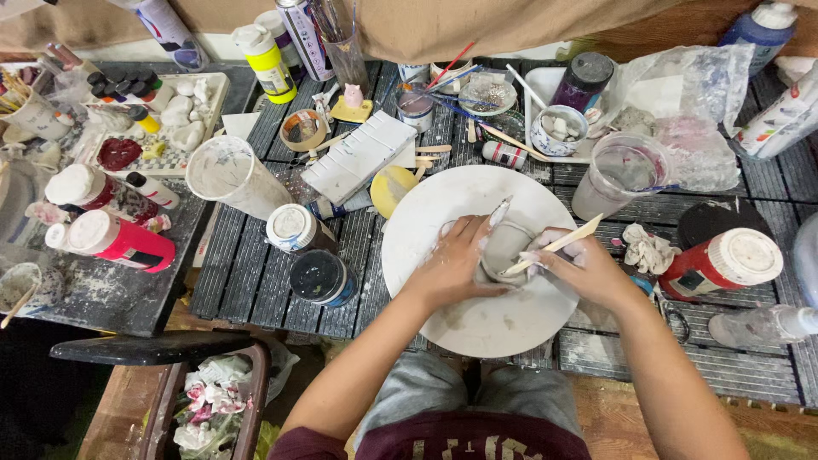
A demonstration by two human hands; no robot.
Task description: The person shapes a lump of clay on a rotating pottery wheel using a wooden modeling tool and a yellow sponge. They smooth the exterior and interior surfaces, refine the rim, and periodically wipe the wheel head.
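A lump of grey clay (504, 247) rests on a round white board (443, 204) in the middle of the slatted table. My left hand (456, 260) presses against the clay's left side and grips a thin metal-tipped tool (499, 211) that points up and away. On the clay's right side, my right hand (573, 264) holds a flat wooden modelling stick (558, 244), whose near tip touches the clay. Both hands are smeared with clay.
Paint jars (322, 277), a white cup (228, 175), a red bottle (720, 264), a clear plastic tumbler (618, 175), brushes, a white ridged palette (358, 155) and a blue-patterned bowl (558, 132) crowd the table around the board. A tray of small clay figures (166, 119) lies far left.
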